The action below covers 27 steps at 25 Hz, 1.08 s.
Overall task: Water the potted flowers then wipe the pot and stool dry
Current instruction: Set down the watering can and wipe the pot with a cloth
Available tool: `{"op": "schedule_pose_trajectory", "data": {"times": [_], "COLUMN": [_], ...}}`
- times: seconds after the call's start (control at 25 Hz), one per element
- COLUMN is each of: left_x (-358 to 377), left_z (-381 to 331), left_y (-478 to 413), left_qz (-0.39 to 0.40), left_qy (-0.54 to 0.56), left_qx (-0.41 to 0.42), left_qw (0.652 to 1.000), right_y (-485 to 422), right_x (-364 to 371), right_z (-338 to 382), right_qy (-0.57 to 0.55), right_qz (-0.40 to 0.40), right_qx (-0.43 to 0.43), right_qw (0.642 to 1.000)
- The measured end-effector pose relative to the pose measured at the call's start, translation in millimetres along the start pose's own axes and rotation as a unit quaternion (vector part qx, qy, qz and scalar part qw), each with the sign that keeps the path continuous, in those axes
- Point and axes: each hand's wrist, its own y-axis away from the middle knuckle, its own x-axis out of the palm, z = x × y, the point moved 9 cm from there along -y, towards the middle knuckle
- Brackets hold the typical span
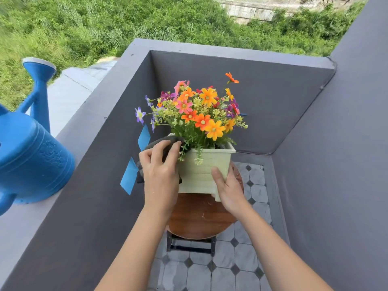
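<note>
Outdoors, a balcony corner: grey parapet wall on the left, tiled floor below. Blue watering can stands on the wall's top ledge, well apart from both hands, so watering looks done by my reading.

Round wooden stool stands on the tiles close to the wall. Pale green square pot sits toward the stool's far edge, upright as far as I can tell; the near half of the seat is bare. Flowers rise from the pot, with stems trailing over its near-left rim.

Left hand presses a dark grey cloth against the pot's left face and near-left top corner, fingers spread over the cloth, grasping it. Right hand clasps the pot's near-right corner, thumb on the front face, fingers wrapped out of sight round the right side.

Key relation: the pot lies directly ahead, between the 2 hands, left hand on the wiping side, right hand as brace. Front and right faces look unwiped, so the cloth probably has to travel rightward across the front while the right hand shifts. Stool seat, nearer the body than the pot, likely comes last.
</note>
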Motion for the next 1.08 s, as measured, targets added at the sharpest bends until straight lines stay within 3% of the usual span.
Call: {"op": "schedule_pose_trajectory", "data": {"times": [0.2,0.36,0.52,0.56,0.6,0.68,0.72,0.8,0.92,1.08], "left_x": [23,25,60,56,47,32,34,52,58,52], "left_z": [-44,-3,3,4,7,33,47,59,55,54], "left_y": [9,41,115,111,96,56,49,63,93,80], "left_qz": [0.034,-0.008,0.141,0.131,0.094,0.043,0.055,0.121,0.195,0.172], "left_qy": [0.029,-0.027,-0.041,-0.029,-0.015,0.075,0.134,0.224,0.289,0.344], "left_qx": [0.157,0.124,0.238,0.237,0.202,-0.029,-0.155,-0.282,-0.331,-0.331], "left_qw": [0.987,0.992,0.960,0.962,0.975,0.996,0.977,0.925,0.877,0.861], "right_y": [-8,-11,-13,-12,-11,-13,-13,-14,-14,-10], "right_x": [-3,-4,-9,-9,-8,-9,-11,-16,-20,-27], "right_z": [-10,1,3,2,2,1,0,-1,-4,-7], "right_qy": [0.011,-0.004,-0.018,-0.014,-0.009,-0.009,-0.014,-0.003,0.008,0.017], "right_qz": [-0.014,-0.004,-0.011,-0.009,-0.007,-0.009,-0.015,-0.035,-0.040,-0.044], "right_qx": [0.018,-0.006,-0.020,-0.020,-0.019,-0.025,-0.029,-0.033,-0.032,-0.034], "right_qw": [1.000,1.000,1.000,1.000,1.000,1.000,0.999,0.999,0.999,0.998]}}
